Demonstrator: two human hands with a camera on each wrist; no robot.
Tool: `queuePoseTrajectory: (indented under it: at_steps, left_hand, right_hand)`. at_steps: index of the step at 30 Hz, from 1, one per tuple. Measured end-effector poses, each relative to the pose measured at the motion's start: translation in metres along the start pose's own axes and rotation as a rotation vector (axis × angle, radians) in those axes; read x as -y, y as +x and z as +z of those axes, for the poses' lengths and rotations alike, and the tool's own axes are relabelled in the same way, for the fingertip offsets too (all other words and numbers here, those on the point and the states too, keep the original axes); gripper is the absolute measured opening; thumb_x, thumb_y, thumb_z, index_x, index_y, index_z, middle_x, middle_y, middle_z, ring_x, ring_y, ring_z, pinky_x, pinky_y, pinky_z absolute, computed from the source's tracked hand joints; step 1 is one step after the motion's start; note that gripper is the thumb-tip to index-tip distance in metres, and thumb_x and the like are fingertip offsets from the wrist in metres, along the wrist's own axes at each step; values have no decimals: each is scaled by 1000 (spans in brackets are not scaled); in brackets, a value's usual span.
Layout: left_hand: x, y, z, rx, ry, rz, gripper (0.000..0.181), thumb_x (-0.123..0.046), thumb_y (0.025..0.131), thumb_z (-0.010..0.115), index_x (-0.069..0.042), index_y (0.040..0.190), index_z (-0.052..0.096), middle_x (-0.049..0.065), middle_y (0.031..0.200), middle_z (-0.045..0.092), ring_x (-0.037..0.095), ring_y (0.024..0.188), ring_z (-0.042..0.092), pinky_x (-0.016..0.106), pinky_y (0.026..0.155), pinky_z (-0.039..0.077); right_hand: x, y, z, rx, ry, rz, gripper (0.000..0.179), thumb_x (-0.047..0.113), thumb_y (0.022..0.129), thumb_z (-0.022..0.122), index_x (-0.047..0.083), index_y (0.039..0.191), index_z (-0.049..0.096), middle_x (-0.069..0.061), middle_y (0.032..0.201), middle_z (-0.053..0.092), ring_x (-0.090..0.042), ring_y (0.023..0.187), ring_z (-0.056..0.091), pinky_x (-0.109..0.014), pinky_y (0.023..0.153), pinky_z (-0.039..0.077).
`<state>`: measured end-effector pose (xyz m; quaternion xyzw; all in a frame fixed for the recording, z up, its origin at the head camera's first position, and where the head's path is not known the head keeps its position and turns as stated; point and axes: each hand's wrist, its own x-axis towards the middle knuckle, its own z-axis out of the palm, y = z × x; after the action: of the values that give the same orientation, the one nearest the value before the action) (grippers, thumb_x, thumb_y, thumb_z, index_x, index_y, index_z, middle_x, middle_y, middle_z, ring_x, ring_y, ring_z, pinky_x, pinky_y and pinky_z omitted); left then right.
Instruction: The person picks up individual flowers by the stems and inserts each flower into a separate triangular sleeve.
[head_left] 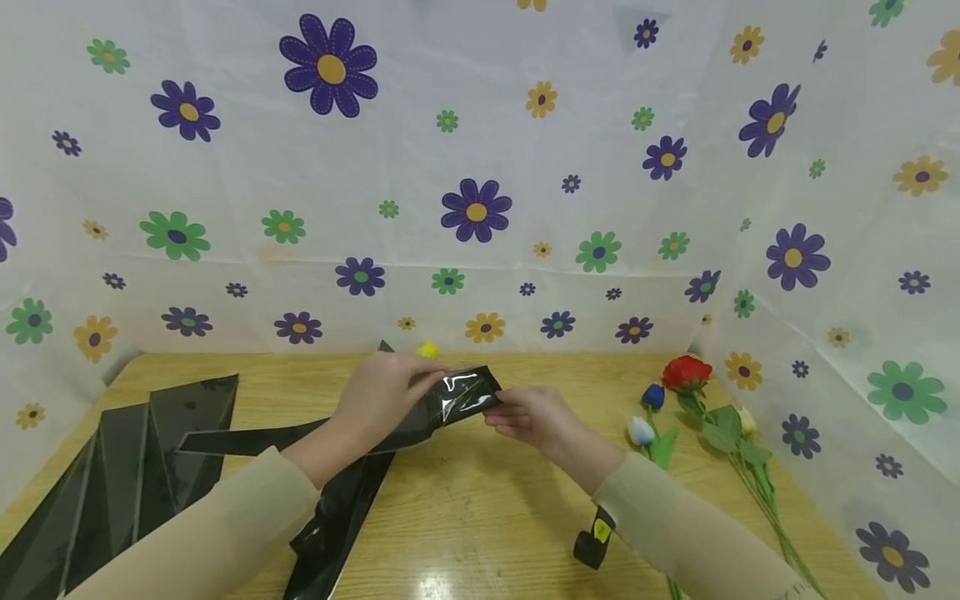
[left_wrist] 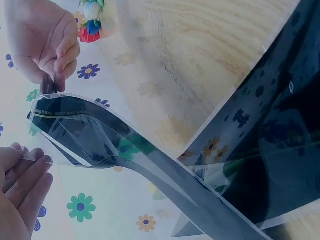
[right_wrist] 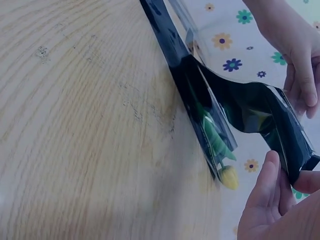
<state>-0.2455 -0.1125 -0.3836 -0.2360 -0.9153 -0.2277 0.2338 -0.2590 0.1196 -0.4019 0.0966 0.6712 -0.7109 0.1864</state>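
My left hand (head_left: 386, 396) and right hand (head_left: 536, 417) hold up a long, glossy black plastic flower sleeve (head_left: 465, 393) over the table. The right hand (right_wrist: 270, 200) pinches one corner of its folded wide end between thumb and fingers. The left hand (left_wrist: 25, 190) pinches the clear film edge at the other side. A line of small print crosses that end, and the narrow tail trails left under my left forearm. Below lies another black sleeve (head_left: 352, 517), with a yellow tulip (right_wrist: 228, 177) poking out at its far end.
Several black sleeves (head_left: 165, 450) lie fanned at the table's left. On the right are a red rose (head_left: 686, 372), a blue bud (head_left: 653, 397), a pale blue-white tulip (head_left: 641, 431) and a cream flower (head_left: 746, 421). A black roll (head_left: 590, 548) sits near my right forearm.
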Motion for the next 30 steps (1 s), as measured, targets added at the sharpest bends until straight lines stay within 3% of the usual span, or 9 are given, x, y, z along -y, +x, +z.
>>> queuePoseTrajectory:
  at_steps: [5,11,22,30]
  left_hand:
    - [-1,1,-1,-2,43,36,14,-18,97,79,-12,108,85,5,94,84,15,71,76,31,64,61]
    - [0,0,-1,2,48,63,14,-19,97,79,-11,107,85,5,92,84,16,71,77,32,65,62]
    - [1,1,2,-7,93,120,12,-19,97,79,-11,104,85,3,87,83,16,71,77,33,67,64]
    - [2,3,-2,-9,97,128,12,-18,97,79,-11,105,85,3,89,83,17,74,78,34,69,64]
  right_hand:
    - [3,0,-2,1,-30,-10,38,4,103,61,-20,133,59,-5,78,78,-8,67,75,-20,68,64]
    - [4,-1,-2,15,-47,0,38,5,104,61,-19,132,59,-3,73,76,-7,64,74,-19,63,62]
    - [10,-5,-5,62,-78,-3,38,8,106,63,-18,134,60,-5,80,77,-8,70,75,-20,70,64]
    - [24,-15,-40,144,-210,-105,41,11,108,60,-18,137,59,-1,96,80,-4,82,76,-19,81,63]
